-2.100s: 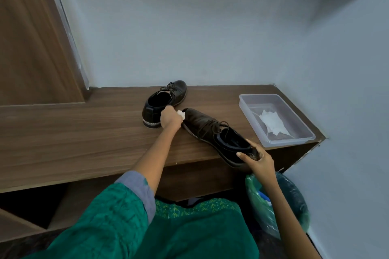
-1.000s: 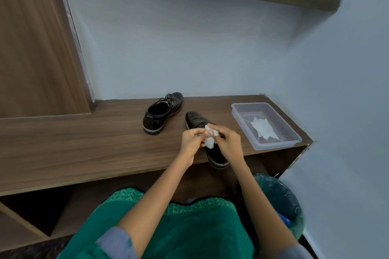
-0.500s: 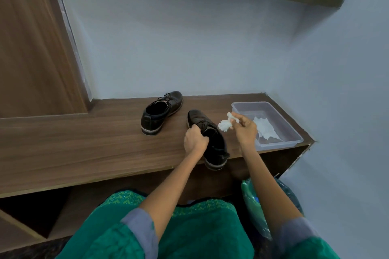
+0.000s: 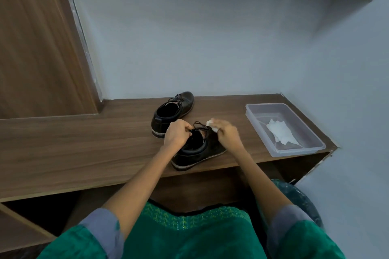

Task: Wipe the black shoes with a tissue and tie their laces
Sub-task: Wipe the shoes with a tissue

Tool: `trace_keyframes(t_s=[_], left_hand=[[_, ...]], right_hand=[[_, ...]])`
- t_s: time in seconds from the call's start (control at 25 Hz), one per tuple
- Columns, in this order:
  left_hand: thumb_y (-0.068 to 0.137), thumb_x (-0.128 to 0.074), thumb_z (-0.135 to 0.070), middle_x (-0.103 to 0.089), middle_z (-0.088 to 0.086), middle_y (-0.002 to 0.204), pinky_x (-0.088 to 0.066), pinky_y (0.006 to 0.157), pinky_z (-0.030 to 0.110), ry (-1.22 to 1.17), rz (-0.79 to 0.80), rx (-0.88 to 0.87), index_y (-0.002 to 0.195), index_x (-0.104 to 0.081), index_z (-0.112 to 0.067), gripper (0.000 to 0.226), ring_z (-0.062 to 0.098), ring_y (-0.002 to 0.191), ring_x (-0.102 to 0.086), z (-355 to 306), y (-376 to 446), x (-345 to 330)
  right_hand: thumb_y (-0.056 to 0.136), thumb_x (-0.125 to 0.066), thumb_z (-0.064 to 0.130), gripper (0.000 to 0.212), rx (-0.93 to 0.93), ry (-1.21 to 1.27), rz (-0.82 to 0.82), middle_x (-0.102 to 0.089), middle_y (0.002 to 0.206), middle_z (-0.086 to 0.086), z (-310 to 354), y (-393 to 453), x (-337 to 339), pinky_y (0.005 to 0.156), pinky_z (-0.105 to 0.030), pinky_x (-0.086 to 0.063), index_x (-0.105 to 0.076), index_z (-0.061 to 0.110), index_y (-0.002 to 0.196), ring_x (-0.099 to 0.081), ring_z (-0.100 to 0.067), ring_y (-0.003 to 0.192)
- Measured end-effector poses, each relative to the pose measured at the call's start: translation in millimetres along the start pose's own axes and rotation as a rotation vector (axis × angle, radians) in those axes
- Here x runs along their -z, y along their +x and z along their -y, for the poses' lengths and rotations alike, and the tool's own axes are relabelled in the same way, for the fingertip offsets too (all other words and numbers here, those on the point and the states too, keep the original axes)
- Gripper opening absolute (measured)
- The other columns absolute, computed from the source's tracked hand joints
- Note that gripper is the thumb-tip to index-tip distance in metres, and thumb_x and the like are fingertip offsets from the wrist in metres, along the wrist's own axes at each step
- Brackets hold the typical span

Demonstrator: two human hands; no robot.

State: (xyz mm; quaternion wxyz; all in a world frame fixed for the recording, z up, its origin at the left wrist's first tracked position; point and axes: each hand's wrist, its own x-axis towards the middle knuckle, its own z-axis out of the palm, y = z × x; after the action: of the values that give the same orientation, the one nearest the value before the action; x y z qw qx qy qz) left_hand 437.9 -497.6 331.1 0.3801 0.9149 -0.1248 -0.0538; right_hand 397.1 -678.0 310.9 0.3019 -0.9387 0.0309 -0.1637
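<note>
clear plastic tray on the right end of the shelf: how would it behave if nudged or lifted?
The clear tray looks thin-walled and holds only a tissue, so it is probably light and would slide easily on the smooth wooden shelf. Its near end sits close to the shelf's front edge, so a push toward the person might tip it off. Thin walls may flex when gripped.

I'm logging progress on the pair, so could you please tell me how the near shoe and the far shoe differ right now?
The near shoe sits at the shelf's front edge; the far shoe sits further back. The left hand grips the near shoe's opening and the right hand brings a crumpled tissue to its laces; nothing touches the far shoe. Both are black lace-ups, standing upright.
</note>
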Motion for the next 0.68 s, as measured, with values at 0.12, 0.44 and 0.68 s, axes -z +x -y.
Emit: trace_keyframes(t_s=[0.12, 0.44, 0.68], left_hand=[[0.083, -0.066, -0.010, -0.071, 0.006, 0.107, -0.051, 0.091, 0.034, -0.004, 0.000, -0.013, 0.106, -0.071, -0.013, 0.023, 0.018, 0.102, -0.065, 3.3, 2.7, 0.3], [0.088, -0.062, -0.020, -0.054, 0.010, 0.126, -0.044, 0.098, 0.036, 0.147, -0.107, -0.118, 0.125, -0.057, -0.006, 0.040, 0.025, 0.120, -0.049, 12.6, -15.5, 11.2], [0.087, -0.064, -0.024, -0.073, 0.005, 0.098, -0.046, 0.069, 0.026, 0.066, -0.067, 0.045, 0.090, -0.075, -0.010, 0.018, 0.018, 0.088, -0.066, 15.3, -29.2, 19.6]], right_hand=[[0.090, -0.039, -0.008, 0.051, 0.059, -0.224, 0.234, -0.046, 0.144, -0.006, -31.8, 9.3, -1.6, 0.114, -0.039, -0.030, -0.049, 0.014, 0.135, -0.041, -0.021, 0.134], [0.087, -0.043, -0.009, 0.043, 0.153, -0.074, 0.077, -0.054, 0.132, 0.001, -12.9, 17.7, 8.7, 0.113, -0.026, -0.028, -0.057, 0.005, 0.126, -0.043, -0.010, 0.124], [0.092, -0.042, -0.002, 0.046, 0.196, -0.222, 0.192, -0.050, 0.139, -0.006, -37.1, -13.9, 12.3, 0.110, -0.027, -0.035, -0.050, 0.013, 0.135, -0.047, -0.020, 0.127]])
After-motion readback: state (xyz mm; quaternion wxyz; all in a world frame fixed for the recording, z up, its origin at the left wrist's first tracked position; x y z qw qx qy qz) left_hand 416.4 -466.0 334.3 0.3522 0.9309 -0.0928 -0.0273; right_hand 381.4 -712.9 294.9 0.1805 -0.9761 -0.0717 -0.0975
